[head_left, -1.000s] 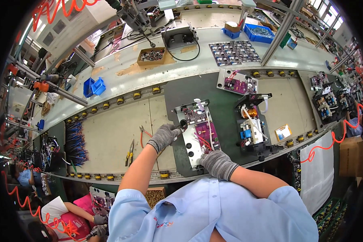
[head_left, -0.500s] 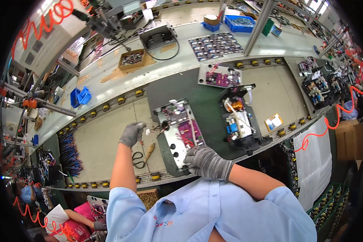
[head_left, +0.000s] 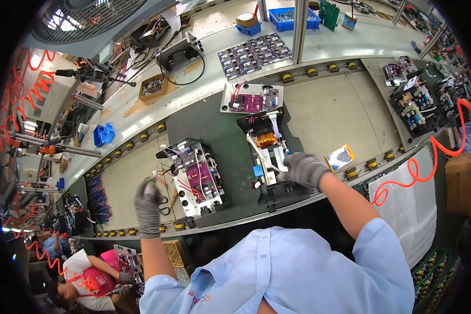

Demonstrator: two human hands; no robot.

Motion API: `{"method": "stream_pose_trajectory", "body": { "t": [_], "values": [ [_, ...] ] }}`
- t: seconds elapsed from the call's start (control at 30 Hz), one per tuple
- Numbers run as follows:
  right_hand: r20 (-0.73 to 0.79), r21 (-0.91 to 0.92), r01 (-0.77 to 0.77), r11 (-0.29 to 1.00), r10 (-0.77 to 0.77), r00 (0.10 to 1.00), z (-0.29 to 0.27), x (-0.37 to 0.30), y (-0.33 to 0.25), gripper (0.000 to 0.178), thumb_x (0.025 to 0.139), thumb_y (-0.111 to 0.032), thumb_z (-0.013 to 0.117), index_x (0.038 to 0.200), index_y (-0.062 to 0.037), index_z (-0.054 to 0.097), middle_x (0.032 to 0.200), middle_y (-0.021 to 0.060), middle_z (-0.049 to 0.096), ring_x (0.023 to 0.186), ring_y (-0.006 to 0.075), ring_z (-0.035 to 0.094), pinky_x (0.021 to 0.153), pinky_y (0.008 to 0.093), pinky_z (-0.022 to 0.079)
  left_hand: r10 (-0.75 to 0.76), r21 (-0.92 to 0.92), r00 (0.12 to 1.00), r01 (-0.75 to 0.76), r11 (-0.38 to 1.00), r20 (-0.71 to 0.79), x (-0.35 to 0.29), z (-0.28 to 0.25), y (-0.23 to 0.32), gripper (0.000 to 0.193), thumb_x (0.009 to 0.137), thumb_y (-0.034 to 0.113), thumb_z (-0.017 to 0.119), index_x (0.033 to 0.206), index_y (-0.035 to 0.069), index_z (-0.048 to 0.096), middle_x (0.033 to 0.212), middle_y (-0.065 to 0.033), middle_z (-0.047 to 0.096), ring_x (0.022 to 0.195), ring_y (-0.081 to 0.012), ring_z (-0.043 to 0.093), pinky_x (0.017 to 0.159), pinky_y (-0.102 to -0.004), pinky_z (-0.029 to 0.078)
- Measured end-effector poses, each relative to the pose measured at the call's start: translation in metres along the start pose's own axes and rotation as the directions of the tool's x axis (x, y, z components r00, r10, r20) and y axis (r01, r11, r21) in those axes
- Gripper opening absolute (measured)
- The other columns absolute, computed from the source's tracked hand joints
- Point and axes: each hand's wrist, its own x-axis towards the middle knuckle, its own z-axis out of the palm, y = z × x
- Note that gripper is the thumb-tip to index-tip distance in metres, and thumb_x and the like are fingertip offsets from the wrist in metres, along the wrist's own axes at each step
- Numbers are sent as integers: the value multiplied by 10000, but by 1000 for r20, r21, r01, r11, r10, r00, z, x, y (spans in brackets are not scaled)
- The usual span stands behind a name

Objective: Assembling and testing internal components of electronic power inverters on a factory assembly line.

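Right of centre, the half-curled right hand (head_left: 304, 169) overlaps the central black unit (head_left: 271, 177). At left, the half-curled left hand (head_left: 149, 203) is near the circuit board (head_left: 198, 179). Neither grip's contents can be determined.

Right hand (head_left: 305, 170) has moved to the black-framed unit (head_left: 269, 159)

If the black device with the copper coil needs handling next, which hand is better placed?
Probably the right hand: it reaches over the right side of the black device, near the copper coil. The left hand is farther off, with another device in between.
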Motion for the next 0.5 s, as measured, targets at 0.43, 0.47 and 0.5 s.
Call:
{"method": "stream_pose_trajectory", "body": {
  "t": [0.43,0.47,0.5],
  "values": [
    [-169,923,228,310,-205,964,70,-49,60,238,947,-244,684,1086,-50,691,996,44,693,976,127,620,893,319,514,-362,639,700,-174,749,615,-42,236,-54,523,852,239,731,1311,38,584,1219,-216,669,1091,-325,670,958,-403,515],
    [-218,940,266,215,-222,950,73,-57,53,239,937,-238,689,1081,-48,684,1009,44,688,998,126,614,892,321,515,-393,720,748,-161,675,535,-46,241,-49,484,852,239,734,1278,49,606,1200,-209,674,1037,-329,687,927,-409,530],
    [-222,962,251,110,-221,950,71,-62,47,264,855,-215,758,1037,-52,659,1006,45,669,1001,146,613,871,327,518,-197,688,783,-360,631,590,-48,238,-55,370,888,282,703,1191,75,651,1087,-169,701,918,-338,700,834,-429,553]
  ]
}}
